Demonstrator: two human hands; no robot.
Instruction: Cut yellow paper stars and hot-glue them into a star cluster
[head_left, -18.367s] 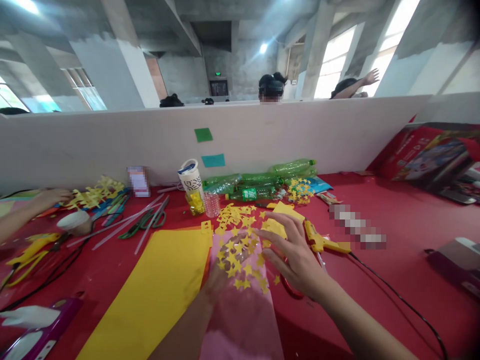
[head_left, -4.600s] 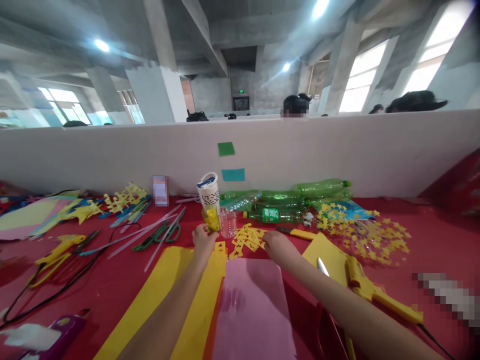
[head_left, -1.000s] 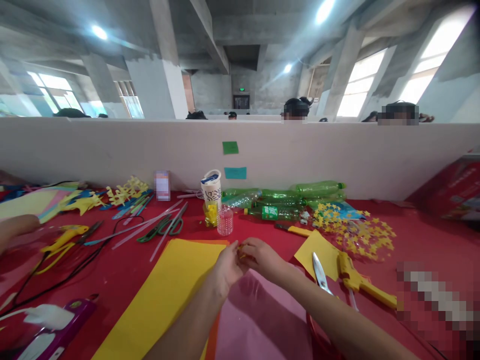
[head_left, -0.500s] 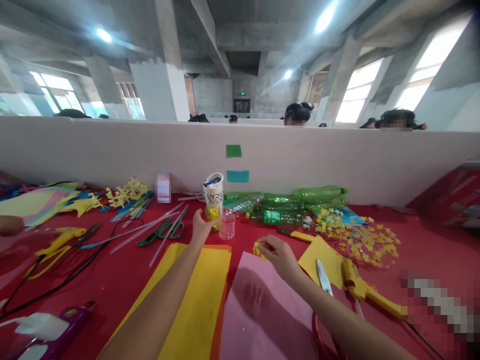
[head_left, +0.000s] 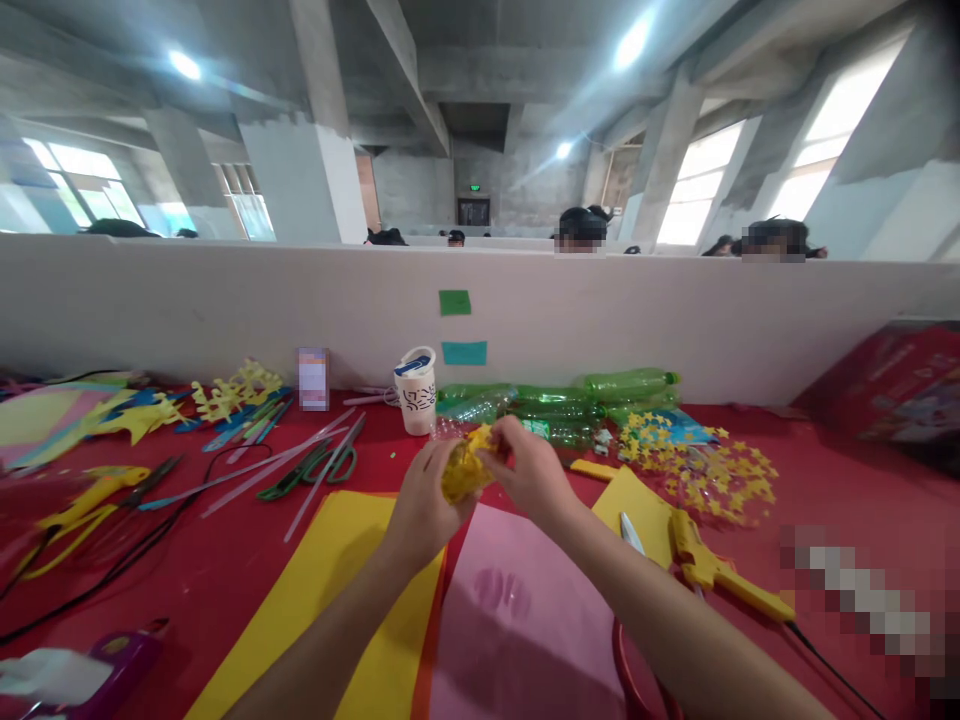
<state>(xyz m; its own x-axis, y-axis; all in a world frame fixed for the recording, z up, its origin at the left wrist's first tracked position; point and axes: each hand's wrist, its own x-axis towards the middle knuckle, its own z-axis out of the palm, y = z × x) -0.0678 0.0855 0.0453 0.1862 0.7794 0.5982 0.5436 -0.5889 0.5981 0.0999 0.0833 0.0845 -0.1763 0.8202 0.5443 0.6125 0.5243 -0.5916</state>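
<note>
My left hand (head_left: 427, 505) is closed around a yellow, partly see-through piece (head_left: 463, 474) that looks like clear plastic with crumpled yellow material; its exact kind is unclear. The fingers of my right hand (head_left: 529, 465) are pinched at its upper right edge, on a small yellow piece (head_left: 482, 438) that they largely cover. Both hands meet above the table, over the near ends of a yellow sheet stack (head_left: 352, 570) and a pink sheet (head_left: 525, 640). Just behind them stands a white patterned cup (head_left: 417, 395), upright. Clear plastic behind my fingers is mostly hidden.
Green bottles (head_left: 630, 384) lie along the white partition (head_left: 225, 310). At right are yellow stars (head_left: 712, 470), a corded yellow glue gun (head_left: 697, 560) and red-handled scissors (head_left: 631, 535). Green-handled scissors (head_left: 300, 475), straws, another glue gun (head_left: 112, 485) and a purple power strip (head_left: 127, 655) lie left.
My left hand has drawn back from beside the cup with the yellow piece. My right hand has moved up and left with its small yellow piece, and the hands now meet. The view has shifted slightly.
</note>
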